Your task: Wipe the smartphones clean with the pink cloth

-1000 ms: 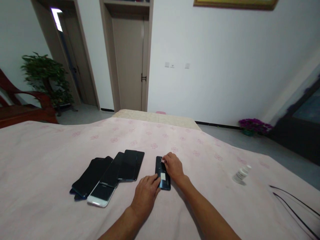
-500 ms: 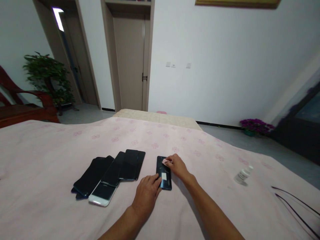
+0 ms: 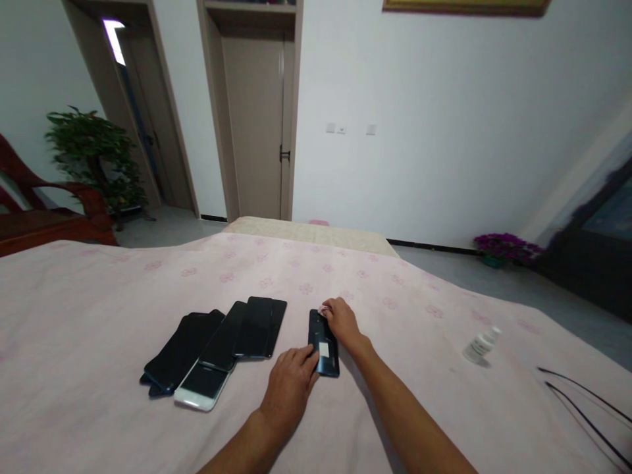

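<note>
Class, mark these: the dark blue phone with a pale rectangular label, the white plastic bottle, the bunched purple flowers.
Dark blue phone with pale label point(image 3: 322, 336): head view, middle of its back.
White plastic bottle point(image 3: 480, 347): head view, middle of its body.
Purple flowers point(image 3: 506, 247): head view, centre of the clump.

Looked like a room in a home. Contained one reddish wooden armchair point(image 3: 91, 204), one leafy green plant point(image 3: 93, 141), and one clump of purple flowers point(image 3: 504, 247) on grey floor point(image 3: 178, 230). Included a brown interior door point(image 3: 254, 125), white wall plates point(image 3: 330, 128), the lower edge of a gilt frame point(image 3: 467, 8) on white wall point(image 3: 419, 171), and a spread pink flower-printed cloth point(image 3: 405, 342).
</note>
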{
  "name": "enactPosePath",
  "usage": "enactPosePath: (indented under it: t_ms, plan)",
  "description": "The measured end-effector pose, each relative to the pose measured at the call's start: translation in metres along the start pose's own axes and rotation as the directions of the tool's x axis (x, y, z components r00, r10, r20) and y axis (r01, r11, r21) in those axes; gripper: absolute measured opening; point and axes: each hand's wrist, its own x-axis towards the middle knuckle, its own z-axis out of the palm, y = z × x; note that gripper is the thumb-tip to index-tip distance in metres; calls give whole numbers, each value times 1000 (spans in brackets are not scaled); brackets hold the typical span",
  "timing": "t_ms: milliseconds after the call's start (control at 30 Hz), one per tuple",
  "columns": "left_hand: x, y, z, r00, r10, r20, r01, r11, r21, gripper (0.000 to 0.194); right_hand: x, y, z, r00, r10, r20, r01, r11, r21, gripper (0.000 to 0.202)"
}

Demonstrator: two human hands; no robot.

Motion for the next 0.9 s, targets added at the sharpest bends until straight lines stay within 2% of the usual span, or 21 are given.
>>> enactPosePath:
  t_ms: [233, 333, 533, 633, 767, 900]
  plan:
    - [1, 0, -1, 1000, -2, 10, 2, 1000, -5, 33, -15, -6, -9, 984, -153, 96, 152, 988, 13, 12]
    - [1, 0, -1, 1000, -3, 17, 3, 1000, 8, 33, -12, -2, -10, 991, -113, 72, 115, 993, -22, 14]
    - [1, 1, -2, 1000, -6, 28, 5, 1000, 13, 33, 8, -8, 3, 1000, -18, -9, 17, 997, -78, 16]
    - [1, 1, -1, 1000, -12, 29, 12, 1000, 9, 34, 5, -15, 4, 998, -69, 16, 69, 995, -65, 15]
    - [2, 1, -1, 999, -23, 29, 23, 1000, 8, 32, -9, -15, -6, 979, -178, 100, 181, 983, -25, 13]
    - [2, 1, -1, 999, -24, 35, 23, 1000, 8, 32, -12, -5, -15, 984, -150, 99, 154, 987, -41, 13]
